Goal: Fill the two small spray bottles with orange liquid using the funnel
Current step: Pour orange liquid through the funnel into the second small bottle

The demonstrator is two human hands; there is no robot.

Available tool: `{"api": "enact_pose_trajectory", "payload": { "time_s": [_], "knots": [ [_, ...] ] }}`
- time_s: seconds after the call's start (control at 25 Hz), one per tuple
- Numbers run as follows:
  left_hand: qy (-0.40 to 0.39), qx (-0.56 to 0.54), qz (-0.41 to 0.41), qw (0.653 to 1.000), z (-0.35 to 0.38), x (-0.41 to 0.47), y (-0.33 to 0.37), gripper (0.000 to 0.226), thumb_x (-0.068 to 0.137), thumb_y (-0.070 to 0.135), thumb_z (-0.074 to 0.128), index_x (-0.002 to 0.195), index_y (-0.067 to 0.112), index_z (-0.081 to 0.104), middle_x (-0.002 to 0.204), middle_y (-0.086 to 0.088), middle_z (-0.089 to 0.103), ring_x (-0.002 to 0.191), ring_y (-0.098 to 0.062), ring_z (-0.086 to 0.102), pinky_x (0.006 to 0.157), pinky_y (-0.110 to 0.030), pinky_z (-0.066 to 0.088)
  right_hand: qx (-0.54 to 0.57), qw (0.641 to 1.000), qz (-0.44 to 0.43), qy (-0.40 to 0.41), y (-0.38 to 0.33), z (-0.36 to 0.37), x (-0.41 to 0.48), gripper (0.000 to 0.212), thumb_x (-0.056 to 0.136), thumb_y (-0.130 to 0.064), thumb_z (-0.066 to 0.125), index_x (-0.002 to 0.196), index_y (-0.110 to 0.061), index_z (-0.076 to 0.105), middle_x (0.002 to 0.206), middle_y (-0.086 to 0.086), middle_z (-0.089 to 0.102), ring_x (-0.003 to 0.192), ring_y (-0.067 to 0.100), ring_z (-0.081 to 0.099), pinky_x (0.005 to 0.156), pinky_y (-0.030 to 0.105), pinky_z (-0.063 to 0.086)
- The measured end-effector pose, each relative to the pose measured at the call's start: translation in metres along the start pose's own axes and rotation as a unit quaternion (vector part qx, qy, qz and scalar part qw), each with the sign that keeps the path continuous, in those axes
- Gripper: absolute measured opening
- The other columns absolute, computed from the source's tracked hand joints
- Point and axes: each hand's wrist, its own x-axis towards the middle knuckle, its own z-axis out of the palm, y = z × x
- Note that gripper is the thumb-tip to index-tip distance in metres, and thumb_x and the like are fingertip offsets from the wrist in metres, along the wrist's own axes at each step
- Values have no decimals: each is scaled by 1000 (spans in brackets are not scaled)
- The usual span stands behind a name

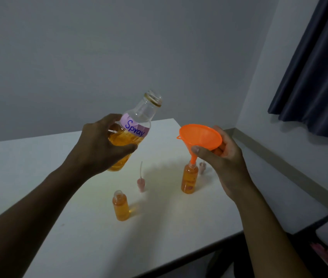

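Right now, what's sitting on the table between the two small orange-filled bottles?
In the head view, one pink spray pump with its dip tube stands between the near small bottle and the far small bottle under the funnel.

The funnel (200, 138) is bright orange, and the clear bottle (131, 130) holds amber-orange liquid under a lilac label (136, 127) with blue handwriting. Both small bottles (121, 207) (189, 179) look orange, the two spray caps (141, 184) (202, 167) pale pink, the table (78, 217) white, the curtain (319, 67) dark blue.

The left hand (100, 145) is gripping the uncapped "Spray" bottle (131, 133); the right hand (225, 157) is holding the orange funnel (200, 137) in 1 small bottle (189, 178) near the table's (78, 227) right edge.
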Motion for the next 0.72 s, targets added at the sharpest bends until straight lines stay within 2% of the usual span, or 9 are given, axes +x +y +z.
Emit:
{"api": "enact_pose_trajectory", "payload": {
  "time_s": [0.16, 0.32, 0.44, 0.52, 0.72],
  "knots": [
    [21, -10, -15, 1000, -2, -4, -4, 68, 67, 36, 83, 126, 20, 54, 115, -2, 65, 93, -14, 58, 73, -28, 47, 8, 1000, 6, 19, -1, 1, -3, 113, 51, -52, 88, 150, -34, 35, 144, -4, 50, 124, 19, 56, 88, 31, 53],
    [48, -17, -42, 998, -7, -11, -12, 69, 68, 36, 82, 127, 17, 53, 119, -7, 64, 96, -18, 58, 77, -32, 48, 24, 999, -3, 45, -18, 5, -7, 105, 55, -42, 95, 143, -33, 38, 138, -5, 53, 119, 16, 59, 87, 34, 55],
    [66, -26, -59, 996, -20, -19, -24, 69, 67, 37, 83, 127, 18, 54, 118, -6, 65, 97, -17, 59, 76, -30, 48, 60, 995, -39, 67, -40, 14, -9, 93, 63, -30, 91, 142, -26, 41, 132, -5, 58, 116, 15, 63, 97, 42, 56],
    [85, -34, -70, 993, -35, -28, -32, 68, 66, 37, 84, 126, 20, 55, 115, -4, 66, 98, -15, 60, 75, -29, 49, 72, 995, -51, 46, -52, 33, -12, 91, 65, -30, 93, 141, -26, 43, 132, -6, 60, 116, 15, 65, 97, 43, 56],
    [147, -38, -129, 980, -84, -58, -70, 65, 67, 31, 84, 125, 19, 56, 113, 0, 66, 96, -16, 63, 71, -22, 47, 109, 993, -22, -43, -68, 132, -18, 95, 57, -42, 91, 139, -27, 45, 132, -6, 61, 111, 7, 66, 87, 28, 54]
  ]
}}
